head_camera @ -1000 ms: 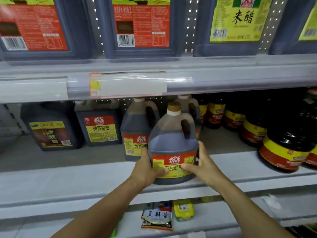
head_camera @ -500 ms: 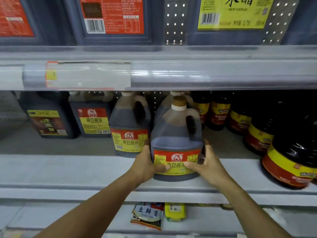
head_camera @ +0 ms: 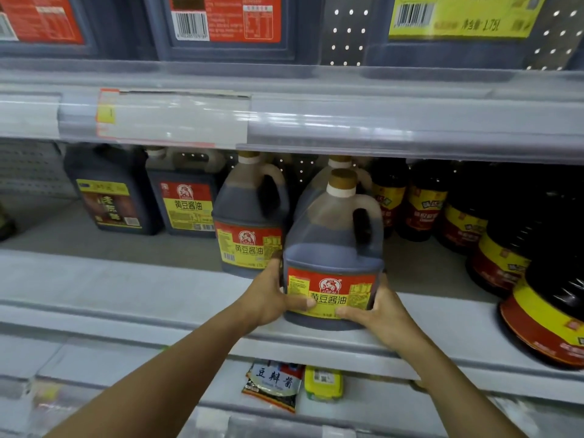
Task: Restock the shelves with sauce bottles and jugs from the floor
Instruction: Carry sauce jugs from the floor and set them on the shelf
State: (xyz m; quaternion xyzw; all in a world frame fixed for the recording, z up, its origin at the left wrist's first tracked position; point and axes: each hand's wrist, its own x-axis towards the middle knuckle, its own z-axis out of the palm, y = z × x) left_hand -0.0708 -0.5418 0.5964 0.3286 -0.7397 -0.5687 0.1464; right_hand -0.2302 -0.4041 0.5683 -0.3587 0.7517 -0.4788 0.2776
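Soy sauce jug (head_camera: 333, 248) with a tan cap stands upright at the front edge of the middle shelf (head_camera: 126, 289), held low on both sides. The left hand (head_camera: 268, 295) wraps its left flank, thumb laid across the red-and-yellow label; the right hand (head_camera: 376, 308) cups the right lower corner, its thumb pressed along the label's bottom edge. Both sets of fingers curl round the jug's base.

Just behind and to the left stands a matching jug (head_camera: 249, 216), and a third of the same kind (head_camera: 319, 181) shows directly behind the held one. Farther left are 2 squarer dark jugs (head_camera: 148, 197). To the right, a row of round dark bottles (head_camera: 493, 235) with yellow and red bands runs toward the front. On the lower shelf lie a bean paste packet (head_camera: 273, 385) and a small yellow tub (head_camera: 323, 383), side by side.
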